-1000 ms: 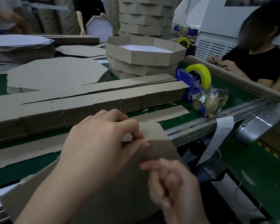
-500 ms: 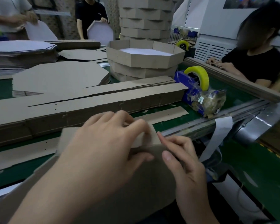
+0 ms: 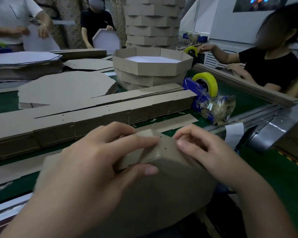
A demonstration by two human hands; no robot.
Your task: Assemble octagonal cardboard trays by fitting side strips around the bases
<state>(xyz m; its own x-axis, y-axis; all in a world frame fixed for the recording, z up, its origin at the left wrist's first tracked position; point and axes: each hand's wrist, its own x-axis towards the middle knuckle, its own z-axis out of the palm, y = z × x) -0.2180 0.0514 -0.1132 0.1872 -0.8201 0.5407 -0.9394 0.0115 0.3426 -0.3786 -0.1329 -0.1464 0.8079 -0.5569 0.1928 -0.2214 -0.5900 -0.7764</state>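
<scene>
Green worktable, white cabinet, dim light

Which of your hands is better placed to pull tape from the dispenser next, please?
Probably the right hand: it lies nearer the tape dispenser and only pinches the side strip, while the left hand clamps that strip against the base.

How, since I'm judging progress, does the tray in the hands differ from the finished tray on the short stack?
The finished tray has its wall closed all round; the held tray shows its side strip bent round one corner, pinched by the left hand and right hand. The finished tray sits level, white inside showing; the held tray is tilted, brown face toward the camera. Both are brown cardboard with small holes.
</scene>
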